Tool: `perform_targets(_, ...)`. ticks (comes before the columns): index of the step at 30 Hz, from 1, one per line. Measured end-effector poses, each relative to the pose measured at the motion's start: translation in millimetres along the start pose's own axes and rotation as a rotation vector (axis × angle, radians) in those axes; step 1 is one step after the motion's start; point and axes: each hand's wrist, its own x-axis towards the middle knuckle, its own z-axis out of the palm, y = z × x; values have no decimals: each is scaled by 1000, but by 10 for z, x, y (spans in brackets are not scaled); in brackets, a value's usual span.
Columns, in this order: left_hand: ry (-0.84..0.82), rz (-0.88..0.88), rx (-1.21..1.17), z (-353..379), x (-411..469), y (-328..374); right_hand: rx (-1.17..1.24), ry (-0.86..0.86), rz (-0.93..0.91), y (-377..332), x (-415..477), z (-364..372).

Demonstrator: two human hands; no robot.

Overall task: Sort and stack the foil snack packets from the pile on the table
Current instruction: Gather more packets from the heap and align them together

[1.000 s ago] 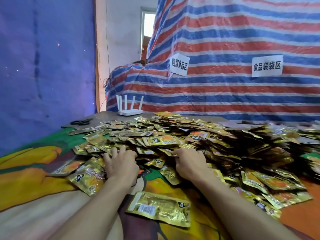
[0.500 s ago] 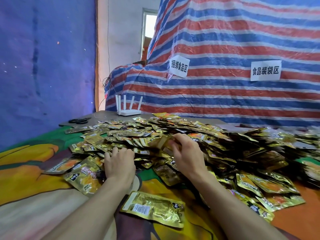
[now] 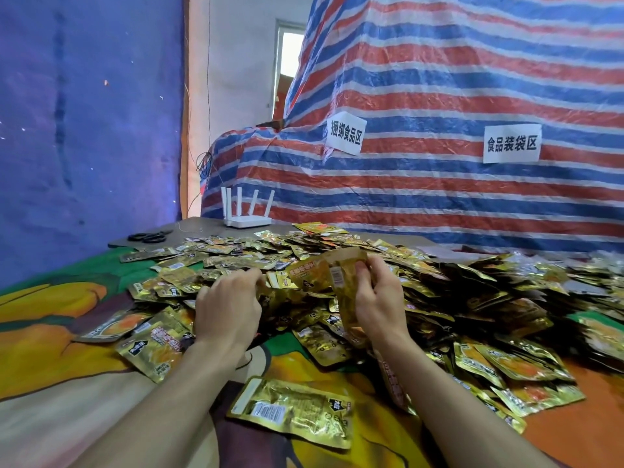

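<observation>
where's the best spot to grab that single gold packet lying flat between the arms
Probably pinch the packet by its flat sealed left end, coming from the left. It lies flat on the cloth, apart from the pile, and that end is thin and uncovered.

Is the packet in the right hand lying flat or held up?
Held up: the right hand grips the packet upright above the pile, barcode toward the camera.

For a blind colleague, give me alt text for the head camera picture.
A person's right hand holds a gold foil packet above a big pile of packets on a table; the left hand rests on the pile.
</observation>
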Motion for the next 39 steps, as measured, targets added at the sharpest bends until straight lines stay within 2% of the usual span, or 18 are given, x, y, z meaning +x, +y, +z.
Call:
perform_targets(2,122,-28,-172,-51,26,-18,8,-1,-4,14,-1,14)
perform_targets(4,175,-58,-330,-62,48,-42,39,12,10,20,3,31)
perform_targets(7,42,-151,-437,9,58,-70,58,45,31,26,15,39)
perform_targets(10,-219,-203,-378,96,29,-77,52,66,56,38,36,33)
perform_targets(14,-424,-89,-202,144,-18,-42,44,62,128,50,51,31)
perform_targets(22,-340,73,124,93,-94,111,36,4,201,103,59,54)
perform_targets(25,-359,152,152,92,-155,199,19,-3,205,109,55,66)
perform_targets(27,-305,177,131,95,-148,214,0,3,196,101,46,62)
perform_targets(30,-85,153,-50,45,-107,195,16,29,223,88,48,45)
perform_targets(33,25,24,-371,-9,-48,125,53,59,275,83,69,33)
perform_targets(36,43,-145,-607,7,2,67,104,61,316,78,71,29)
perform_targets(39,-59,-359,-927,39,43,60,164,33,387,90,82,60)
